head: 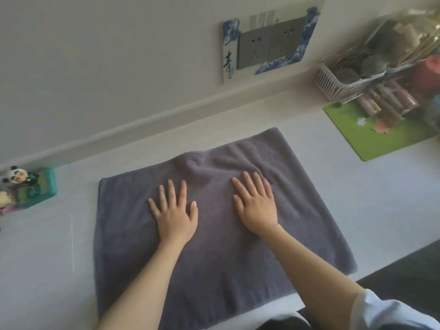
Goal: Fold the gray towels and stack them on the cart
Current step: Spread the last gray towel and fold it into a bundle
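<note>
Spanning the whole view beneath both hands, a pale grey-white tabletop [357,198] is shown, bounded on its far side by a light wall with a raised moulding [166,115]. A rectangular dark grey terry towel [214,258] is laid flat on this surface, directly under the hands and forearms, with its near edge reaching the front edge of the table. A shallow ridge of wrinkles [192,163] is seen in the cloth just beyond the fingertips, between the two hands. The left hand [175,215] is pressed palm-down on the towel with fingers straight and spread; nothing is gripped. The right hand [258,208] is likewise laid flat and open on the towel, just beside the left, fingers extended. A white sleeve [390,313] is visible at the right upper arm. Well beyond and to the right of the right hand, a green rectangular mat with a cartoon print [371,136] is placed, and behind it a white slatted plastic basket [333,84] of blurred items. On the wall beyond the right hand, a grey double socket plate framed by a blue-and-white decorative surround [269,46] is mounted. Far to the left of the left hand, a small teal box bearing a panda figure [28,186] is set.
</note>
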A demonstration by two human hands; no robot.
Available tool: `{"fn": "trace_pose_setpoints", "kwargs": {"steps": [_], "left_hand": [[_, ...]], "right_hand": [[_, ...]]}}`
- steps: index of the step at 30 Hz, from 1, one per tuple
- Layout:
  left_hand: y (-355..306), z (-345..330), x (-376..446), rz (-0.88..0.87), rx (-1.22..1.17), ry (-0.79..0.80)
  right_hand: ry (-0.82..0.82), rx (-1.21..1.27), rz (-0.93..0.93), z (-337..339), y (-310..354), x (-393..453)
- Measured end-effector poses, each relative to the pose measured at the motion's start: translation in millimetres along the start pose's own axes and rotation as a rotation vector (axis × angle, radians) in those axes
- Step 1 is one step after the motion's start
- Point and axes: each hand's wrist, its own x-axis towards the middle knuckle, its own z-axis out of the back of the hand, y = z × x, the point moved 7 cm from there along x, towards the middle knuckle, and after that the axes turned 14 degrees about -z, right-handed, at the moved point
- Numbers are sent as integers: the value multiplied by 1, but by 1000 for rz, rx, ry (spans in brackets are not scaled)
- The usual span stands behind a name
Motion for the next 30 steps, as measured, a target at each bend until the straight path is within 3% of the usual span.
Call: {"fn": "trace_pose_setpoints", "kwargs": {"steps": [3,5,8,10,11,13,17,20,25,28,30], "left_hand": [[0,3,0,12,-8,-32],[0,17,9,44,-70,-143],[-2,38,40,16,-139,-264],[-9,32,59,-74,-104,-171],[-9,25,66,-91,-71,-115],[-4,14,74,-74,-17,-51],[1,11,75,-48,13,-51],[-1,11,76,-58,7,-64],[-1,13,77,-58,4,-65],[1,13,77,-67,-51,-58],[5,18,73,-73,-182,-102]], "right_hand": [[20,-13,-277,13,-48,23],[-27,-11,-303,20,-42,30],[-56,55,64,21,29,27],[28,30,341,11,70,19],[68,2,392,6,76,26],[59,-11,304,6,57,59],[-34,23,-179,32,-44,123],[22,-11,-329,36,-83,144],[-56,-19,-296,39,-62,132],[-100,26,-113,37,-24,79],[-43,49,33,22,-1,26]]}}
